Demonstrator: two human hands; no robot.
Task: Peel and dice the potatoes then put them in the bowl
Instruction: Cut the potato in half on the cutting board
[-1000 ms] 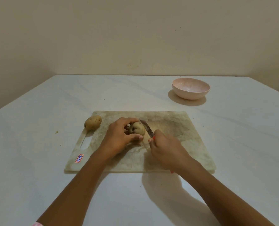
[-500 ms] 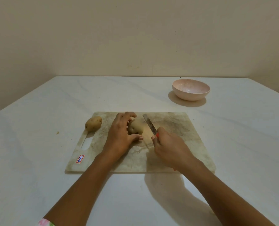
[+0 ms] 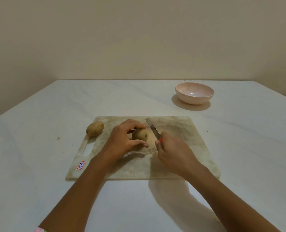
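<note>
White table (image 3: 38, 164): on cutting board (image 3: 189, 131), left hand (image 3: 124, 139) cups likely firm, roll-prone potato (image 3: 139, 134) by its sides; right hand (image 3: 174, 151) grips knife (image 3: 153, 128).

Potatoes: two, held potato (image 3: 139, 134) and loose potato (image 3: 95, 128). Knife (image 3: 153, 128): one. Cutting board (image 3: 180, 156): one. Bowl (image 3: 195, 99): one.

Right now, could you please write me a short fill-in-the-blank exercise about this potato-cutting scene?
1. The ____ hand steadies a potato on the cutting board.
2. The right hand holds a knife with a ____ handle.
3. The empty ____ bowl stands on the table.
4. The spare potato lies at the far left corner of the ____.
Missing words: left; red; pink; cutting board.
</note>
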